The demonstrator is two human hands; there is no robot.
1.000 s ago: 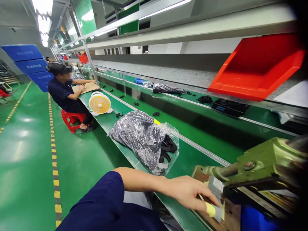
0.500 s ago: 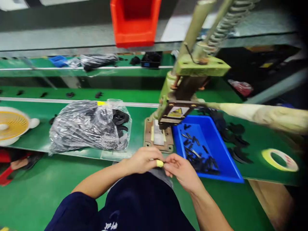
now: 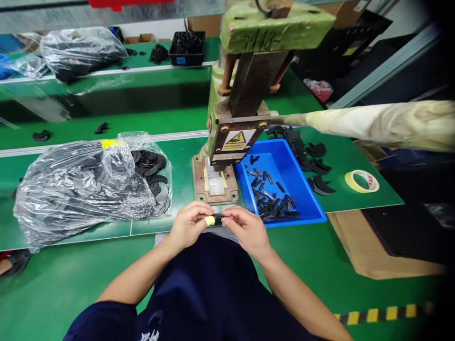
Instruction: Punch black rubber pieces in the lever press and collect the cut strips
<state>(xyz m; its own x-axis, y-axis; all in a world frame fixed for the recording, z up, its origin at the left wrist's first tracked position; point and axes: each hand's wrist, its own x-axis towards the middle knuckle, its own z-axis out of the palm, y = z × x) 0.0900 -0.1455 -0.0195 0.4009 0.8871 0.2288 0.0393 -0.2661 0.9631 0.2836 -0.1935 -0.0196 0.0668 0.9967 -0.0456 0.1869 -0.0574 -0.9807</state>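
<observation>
Between my two hands, at the bench's front edge, is a small dark strip-like part (image 3: 218, 215). My left hand (image 3: 191, 223) pinches its left end; yellow tape wraps the thumb. My right hand (image 3: 247, 230) has fingertips closed on the other end. Just beyond my hands stands a green hand press (image 3: 232, 137) with a warning label. Its base plate (image 3: 232, 189) carries a pale block (image 3: 216, 185) under the ram. A blue bin (image 3: 309, 208) to the right of the press holds many small black parts (image 3: 273, 199), similar in colour to the held one.
A clear plastic bag (image 3: 81, 184) of curved black pieces lies left. More curved pieces (image 3: 318, 166) and a tape roll (image 3: 361, 181) lie right of the bin. The press's wrapped lever (image 3: 373, 124) extends right. Behind are a black tray (image 3: 186, 49) and another bag (image 3: 81, 49).
My view has tipped downward and shifted, so the press looks larger and nearer. Both hands stay together, and the dark part between them now shows more clearly.
</observation>
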